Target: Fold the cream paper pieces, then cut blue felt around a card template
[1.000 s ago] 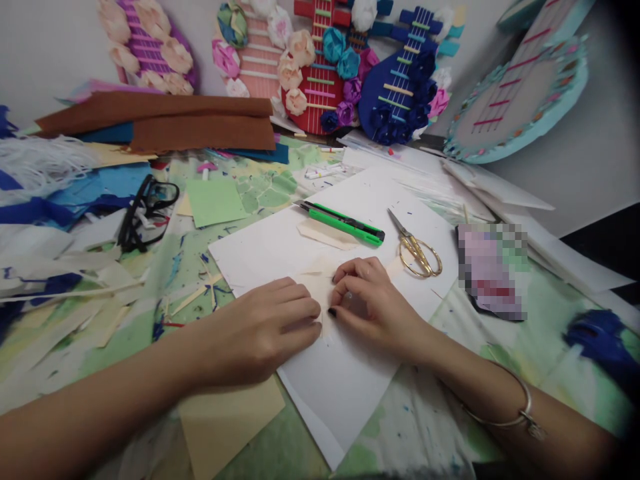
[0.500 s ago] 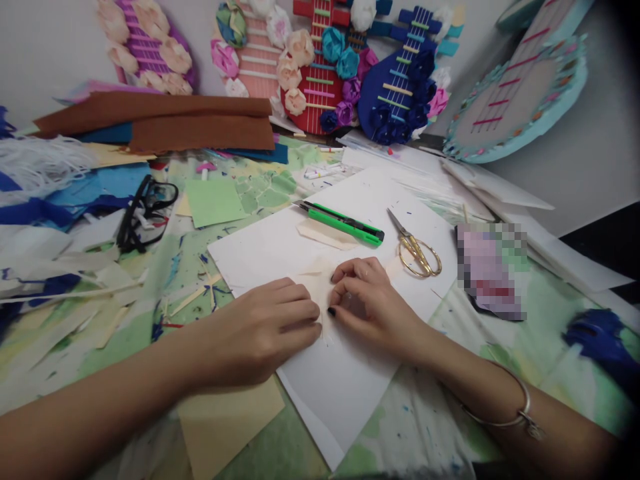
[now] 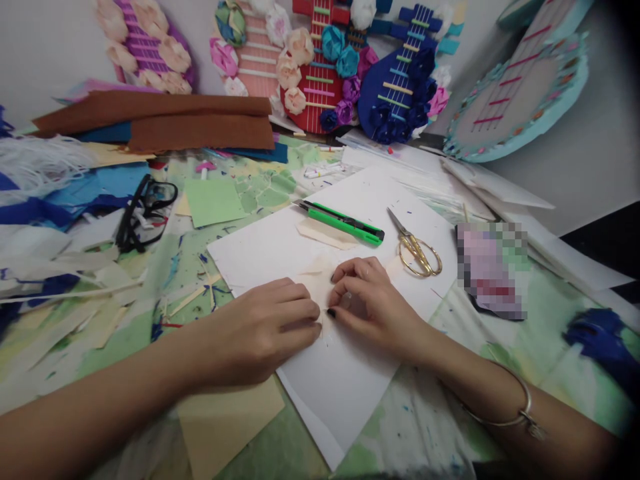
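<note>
My left hand (image 3: pixel 260 330) and my right hand (image 3: pixel 367 303) meet at the middle of a white sheet (image 3: pixel 345 373). Both have curled fingers pressing and pinching a small cream paper piece (image 3: pixel 316 283) that lies flat on the sheet. Most of that piece is hidden under the fingers. A green utility knife (image 3: pixel 343 222) lies just beyond the hands. Gold scissors (image 3: pixel 417 248) lie to its right, blades closed. Another cream scrap (image 3: pixel 325 235) sits beside the knife.
Black glasses (image 3: pixel 145 210) and a green paper square (image 3: pixel 215 200) lie at the left among paper scraps. Brown felt sheets (image 3: pixel 160 120) are stacked behind. Paper guitars with paper flowers (image 3: pixel 350 67) lean on the wall. A cream sheet (image 3: pixel 225 420) lies near the front edge.
</note>
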### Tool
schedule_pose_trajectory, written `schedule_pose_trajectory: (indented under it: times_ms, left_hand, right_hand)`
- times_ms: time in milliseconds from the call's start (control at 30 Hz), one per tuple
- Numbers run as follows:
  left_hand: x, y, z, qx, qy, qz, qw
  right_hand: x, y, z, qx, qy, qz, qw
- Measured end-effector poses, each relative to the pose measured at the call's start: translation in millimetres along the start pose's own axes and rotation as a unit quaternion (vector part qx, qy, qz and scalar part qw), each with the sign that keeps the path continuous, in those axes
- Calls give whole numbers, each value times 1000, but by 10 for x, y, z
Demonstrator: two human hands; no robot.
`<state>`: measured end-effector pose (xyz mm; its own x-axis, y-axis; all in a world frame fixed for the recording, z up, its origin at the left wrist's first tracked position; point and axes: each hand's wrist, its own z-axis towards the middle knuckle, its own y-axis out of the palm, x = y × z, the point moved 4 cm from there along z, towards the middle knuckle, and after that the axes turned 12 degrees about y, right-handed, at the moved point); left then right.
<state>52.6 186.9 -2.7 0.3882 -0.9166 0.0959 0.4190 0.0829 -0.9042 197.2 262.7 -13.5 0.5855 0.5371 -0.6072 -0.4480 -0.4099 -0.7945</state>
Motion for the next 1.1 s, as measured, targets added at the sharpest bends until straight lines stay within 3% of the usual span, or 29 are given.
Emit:
schedule_pose_trajectory:
  times_ms: [1100]
  left_hand:
    - [-1,17,-9,-14,-7,-6,1000]
  right_hand:
    - [-11,21,-1,-3,-4,-30,1000]
